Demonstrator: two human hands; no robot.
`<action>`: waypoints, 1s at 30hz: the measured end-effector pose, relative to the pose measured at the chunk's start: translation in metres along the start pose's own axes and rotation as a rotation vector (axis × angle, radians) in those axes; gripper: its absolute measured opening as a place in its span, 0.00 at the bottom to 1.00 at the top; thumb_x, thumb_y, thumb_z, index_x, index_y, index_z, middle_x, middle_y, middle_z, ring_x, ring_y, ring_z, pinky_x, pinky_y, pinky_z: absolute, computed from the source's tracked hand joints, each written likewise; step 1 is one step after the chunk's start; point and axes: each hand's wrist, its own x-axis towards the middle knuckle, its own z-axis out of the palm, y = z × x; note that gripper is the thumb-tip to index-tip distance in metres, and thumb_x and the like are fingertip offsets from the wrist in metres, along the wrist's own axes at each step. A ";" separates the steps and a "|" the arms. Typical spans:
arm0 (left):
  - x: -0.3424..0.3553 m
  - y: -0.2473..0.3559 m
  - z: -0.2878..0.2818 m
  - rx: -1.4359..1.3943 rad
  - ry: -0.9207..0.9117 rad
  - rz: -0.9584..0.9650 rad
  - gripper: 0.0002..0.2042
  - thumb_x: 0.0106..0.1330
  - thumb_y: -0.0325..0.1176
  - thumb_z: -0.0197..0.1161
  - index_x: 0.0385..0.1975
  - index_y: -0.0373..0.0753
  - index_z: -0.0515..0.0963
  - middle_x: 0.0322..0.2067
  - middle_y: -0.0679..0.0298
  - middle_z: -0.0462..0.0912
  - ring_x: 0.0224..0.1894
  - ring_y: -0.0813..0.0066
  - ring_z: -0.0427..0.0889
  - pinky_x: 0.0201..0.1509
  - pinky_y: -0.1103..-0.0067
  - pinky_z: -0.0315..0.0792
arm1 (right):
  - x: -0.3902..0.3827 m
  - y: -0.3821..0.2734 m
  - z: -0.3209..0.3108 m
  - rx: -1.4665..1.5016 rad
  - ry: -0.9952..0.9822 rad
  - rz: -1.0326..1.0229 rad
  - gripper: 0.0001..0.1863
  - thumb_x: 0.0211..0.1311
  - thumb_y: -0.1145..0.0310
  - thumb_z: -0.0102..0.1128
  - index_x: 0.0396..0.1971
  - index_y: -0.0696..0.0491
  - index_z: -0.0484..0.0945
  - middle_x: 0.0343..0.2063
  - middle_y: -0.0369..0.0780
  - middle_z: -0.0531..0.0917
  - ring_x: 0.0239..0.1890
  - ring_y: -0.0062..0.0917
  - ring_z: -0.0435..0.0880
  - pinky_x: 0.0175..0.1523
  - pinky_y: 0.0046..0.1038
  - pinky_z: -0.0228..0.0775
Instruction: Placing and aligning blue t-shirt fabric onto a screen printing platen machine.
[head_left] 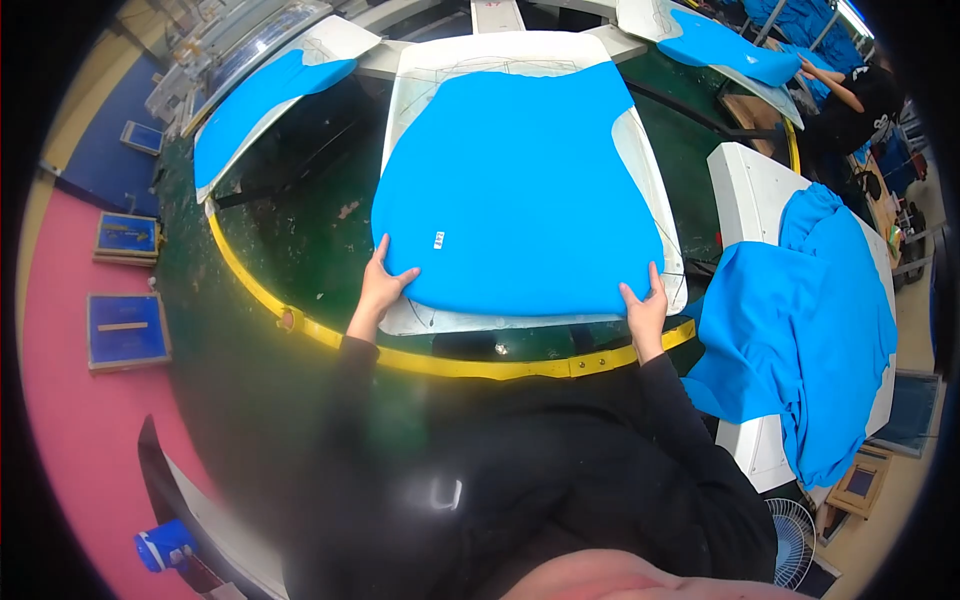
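A bright blue fabric piece [510, 190] with a small white label near its lower left lies smooth over a white board [640, 150]. The board's pale surface shows above the fabric and along its right side. My left hand [378, 288] rests at the fabric's lower left corner, thumb and fingers spread apart. At the lower right corner, my right hand [646, 310] touches the edge with thumb and forefinger apart and pointing away from me. Neither hand is closed round the cloth, though some fingers are partly hidden.
A curved yellow rail [450, 365] runs between me and the board. To the right, loose blue fabric [790, 320] is heaped on a white stand [740, 190]. More boards with blue fabric stand far left and far right, where another person [860, 100] works. A fan [792, 540] stands lower right.
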 end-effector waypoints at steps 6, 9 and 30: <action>-0.008 -0.005 0.003 0.104 0.035 0.047 0.45 0.45 0.25 0.71 0.65 0.31 0.50 0.58 0.46 0.65 0.57 0.59 0.70 0.58 0.73 0.68 | -0.007 -0.009 -0.004 0.009 -0.025 -0.029 0.39 0.48 0.79 0.65 0.61 0.63 0.58 0.59 0.49 0.65 0.62 0.32 0.62 0.65 0.28 0.52; -0.011 0.000 0.004 0.153 0.040 0.050 0.46 0.45 0.25 0.71 0.65 0.31 0.50 0.59 0.46 0.64 0.58 0.59 0.69 0.59 0.72 0.66 | -0.007 -0.010 -0.006 0.019 -0.032 0.019 0.39 0.48 0.79 0.65 0.62 0.63 0.58 0.58 0.50 0.65 0.62 0.32 0.63 0.65 0.28 0.52; -0.029 -0.020 0.030 0.329 0.240 0.218 0.39 0.46 0.27 0.71 0.61 0.33 0.59 0.54 0.49 0.67 0.56 0.58 0.70 0.57 0.73 0.67 | -0.013 0.008 -0.009 -0.257 -0.012 -0.126 0.30 0.50 0.79 0.63 0.56 0.57 0.68 0.51 0.42 0.71 0.42 0.22 0.74 0.46 0.20 0.67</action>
